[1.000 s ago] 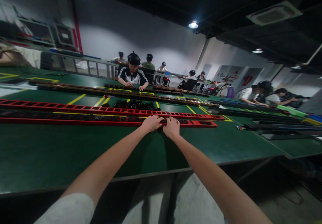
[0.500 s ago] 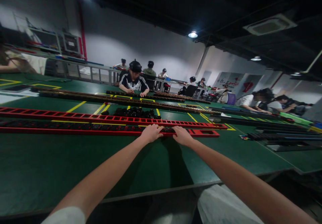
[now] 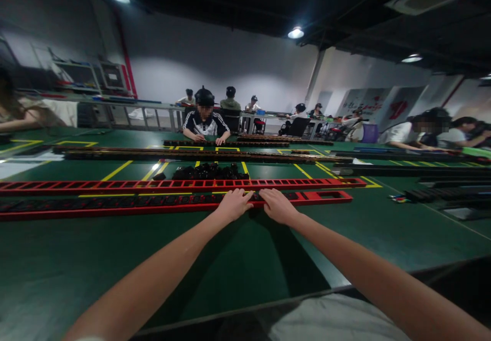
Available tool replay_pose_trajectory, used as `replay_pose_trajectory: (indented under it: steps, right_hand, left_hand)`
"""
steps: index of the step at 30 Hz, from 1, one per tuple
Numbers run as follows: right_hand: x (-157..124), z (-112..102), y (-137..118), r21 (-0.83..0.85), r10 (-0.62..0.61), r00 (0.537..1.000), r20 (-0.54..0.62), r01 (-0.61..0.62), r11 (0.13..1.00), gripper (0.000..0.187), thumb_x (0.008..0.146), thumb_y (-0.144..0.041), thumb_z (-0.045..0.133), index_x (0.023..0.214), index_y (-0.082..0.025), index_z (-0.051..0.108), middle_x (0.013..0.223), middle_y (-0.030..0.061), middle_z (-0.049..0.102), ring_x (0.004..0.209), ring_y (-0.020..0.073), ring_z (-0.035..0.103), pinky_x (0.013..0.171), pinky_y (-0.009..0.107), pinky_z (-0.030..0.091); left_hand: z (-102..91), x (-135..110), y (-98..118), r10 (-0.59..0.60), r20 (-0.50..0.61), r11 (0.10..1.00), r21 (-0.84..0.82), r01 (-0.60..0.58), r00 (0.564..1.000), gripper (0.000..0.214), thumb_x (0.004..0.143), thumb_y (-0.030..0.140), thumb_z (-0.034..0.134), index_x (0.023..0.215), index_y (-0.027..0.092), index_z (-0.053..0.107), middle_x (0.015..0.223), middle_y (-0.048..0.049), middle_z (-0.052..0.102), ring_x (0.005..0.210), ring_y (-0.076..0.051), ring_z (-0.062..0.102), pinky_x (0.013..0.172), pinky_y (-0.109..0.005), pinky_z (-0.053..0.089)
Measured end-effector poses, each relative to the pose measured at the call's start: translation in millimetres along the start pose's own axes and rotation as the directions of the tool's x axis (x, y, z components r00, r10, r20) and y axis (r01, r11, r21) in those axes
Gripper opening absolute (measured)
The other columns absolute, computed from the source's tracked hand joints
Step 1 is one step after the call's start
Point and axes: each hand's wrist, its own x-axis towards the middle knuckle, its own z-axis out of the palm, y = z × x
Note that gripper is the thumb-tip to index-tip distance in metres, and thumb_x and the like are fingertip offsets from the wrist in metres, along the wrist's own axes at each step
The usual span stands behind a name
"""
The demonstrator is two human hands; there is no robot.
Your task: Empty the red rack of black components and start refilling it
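Note:
A long red slotted frame [image 3: 310,196] lies across the green table, its slots filled with square black parts [image 3: 184,199] along most of its length. Over its right portion, my left hand [image 3: 235,205] curls its fingers on top, with the thumb at the near edge. My right hand [image 3: 279,207] grips the same frame just to the right, a small gap between the two. What lies beneath the fingertips is hidden. Just beyond, a second red frame [image 3: 333,182] runs parallel, with open slots. Behind it sits a pile of loose black parts [image 3: 210,171].
Long dark strips [image 3: 153,154] cross the green table [image 3: 184,259] farther back. A co-worker [image 3: 205,118] sits opposite, hands on a strip. At right lie more black strips [image 3: 406,171] and a cable bundle with coloured ends [image 3: 399,198]. Other people work around.
The camera view has levelled and turned slightly left, so the frames look straighter. Both hands stay on the near red frame, with the fingers shifted slightly.

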Motion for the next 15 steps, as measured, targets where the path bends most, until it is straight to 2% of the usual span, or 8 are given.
replay_pose_trajectory:
  steps: [4, 7, 15]
  right_hand:
    - [-2.9, 16.3, -5.1, 0.061, 0.066, 0.997, -0.049, -0.063, 0.996, 0.053, 0.086, -0.011, 0.042, 0.137, -0.011, 0.054, 0.143, 0.0137, 0.056, 0.135, 0.0222, 0.047, 0.117, 0.04, 0.032]
    - [-9.2, 23.5, -4.8, 0.051, 0.081, 0.994, -0.071, -0.078, 0.996, 0.054, 0.089, -0.016, 0.042, 0.142, -0.011, 0.051, 0.15, 0.0134, 0.048, 0.141, 0.0247, 0.041, 0.119, 0.045, 0.027]
    - [-11.2, 23.5, 1.6, 0.075, 0.037, 0.997, -0.073, -0.032, 0.997, 0.053, 0.092, -0.021, 0.041, 0.144, -0.016, 0.051, 0.151, 0.0102, 0.048, 0.142, 0.0245, 0.04, 0.122, 0.049, 0.02]
  left_hand:
    - [2.5, 0.4, 2.2, -0.005, 0.0, 1.0, -0.004, 0.005, 1.0, 0.05, 0.101, 0.045, 0.045, 0.145, 0.021, 0.045, 0.124, -0.0137, 0.062, 0.112, -0.029, 0.058, 0.089, -0.038, 0.046]
    - [3.8, -0.3, 5.2, 0.003, -0.024, 1.0, -0.009, -0.003, 1.0, 0.049, 0.102, 0.044, 0.043, 0.145, 0.021, 0.044, 0.125, -0.0131, 0.062, 0.113, -0.028, 0.057, 0.092, -0.039, 0.043]
    - [7.1, 3.1, 10.9, -0.021, -0.041, 1.0, -0.017, 0.021, 0.999, 0.044, 0.103, 0.044, 0.039, 0.139, 0.022, 0.05, 0.126, -0.0106, 0.062, 0.11, -0.027, 0.056, 0.092, -0.039, 0.04]
